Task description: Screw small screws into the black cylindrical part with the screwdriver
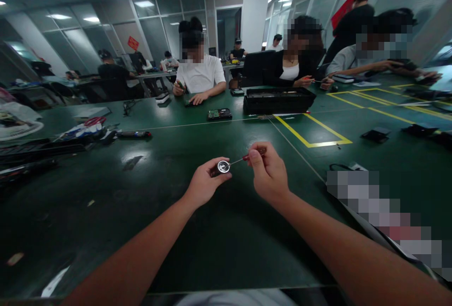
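Note:
My left hand point(206, 180) grips a small dark cylindrical part point(223, 167) with a silvery ring around its end face. That end is turned toward me, and my fingers hide much of its body. In my right hand point(270, 174) is a screwdriver point(254, 153) with a red handle, pinched between thumb and fingers. Its thin shaft points left and reaches the rim of the cylindrical part; whether the tip touches it I cannot tell. Both hands are held over the green table point(183, 259).
Beyond my hands lie a hard drive point(219, 114) and a long black casing point(278, 100). Tools and loose parts point(84, 132) are heaped at the left. Yellow tape point(330, 144) marks the table at right, near a blurred-out sheet point(381, 216). Several people sit opposite.

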Available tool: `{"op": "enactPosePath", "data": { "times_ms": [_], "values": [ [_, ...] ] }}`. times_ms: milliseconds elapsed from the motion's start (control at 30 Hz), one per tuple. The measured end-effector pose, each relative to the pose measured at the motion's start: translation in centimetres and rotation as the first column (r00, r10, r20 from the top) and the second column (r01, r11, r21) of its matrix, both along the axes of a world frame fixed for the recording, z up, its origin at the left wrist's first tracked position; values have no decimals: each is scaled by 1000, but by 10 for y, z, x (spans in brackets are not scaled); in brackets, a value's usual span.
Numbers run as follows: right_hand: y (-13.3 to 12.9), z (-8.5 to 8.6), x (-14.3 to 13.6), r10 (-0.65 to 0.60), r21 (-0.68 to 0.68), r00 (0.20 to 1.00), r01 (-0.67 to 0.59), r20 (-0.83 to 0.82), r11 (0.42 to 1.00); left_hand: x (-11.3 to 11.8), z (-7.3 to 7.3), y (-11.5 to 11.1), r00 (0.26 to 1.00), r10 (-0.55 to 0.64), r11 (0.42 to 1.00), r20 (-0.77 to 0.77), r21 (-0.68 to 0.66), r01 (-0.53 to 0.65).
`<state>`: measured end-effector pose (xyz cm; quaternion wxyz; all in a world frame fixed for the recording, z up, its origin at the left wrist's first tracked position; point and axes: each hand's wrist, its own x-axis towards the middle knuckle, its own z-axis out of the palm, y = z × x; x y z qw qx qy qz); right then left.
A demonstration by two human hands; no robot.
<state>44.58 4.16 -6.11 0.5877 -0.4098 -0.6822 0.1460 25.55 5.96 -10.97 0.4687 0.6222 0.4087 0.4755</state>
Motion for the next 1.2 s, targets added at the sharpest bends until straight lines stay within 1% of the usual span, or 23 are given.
{"op": "enactPosePath", "data": {
  "times_ms": [100,267,333,400,533,600,800,967,1067,1200],
  "values": [
    [-1,2,0,31,-5,999,-31,38,1000,0,3,-1,999,18,1000,-42,18,-17],
    [-4,4,4,120,-89,989,-112,92,990,-1,11,-4,983,97,991,-155,102,-82],
    [-4,4,4,142,-98,984,-131,108,987,-2,12,-4,973,124,987,-195,123,-101],
    [-4,4,3,127,-85,984,-117,125,989,-3,12,-5,963,136,984,-232,143,-104],
    [-2,4,0,26,-74,992,-17,123,997,-3,12,-6,946,150,978,-288,185,-99],
    [-1,3,0,15,-88,993,-5,118,996,-3,13,-6,943,156,976,-295,193,-101],
    [0,1,1,85,-101,983,-69,163,993,-7,12,-3,938,196,971,-286,187,-146],
    [-1,4,-2,27,-117,975,-1,219,993,-10,13,-2,932,208,963,-296,230,-142],
    [-1,2,-3,42,-138,977,-13,207,990,-10,14,-2,928,223,961,-299,226,-158],
    [0,-2,-2,93,-124,985,-76,144,989,-10,16,-1,925,239,961,-295,211,-181]
  ]
}}
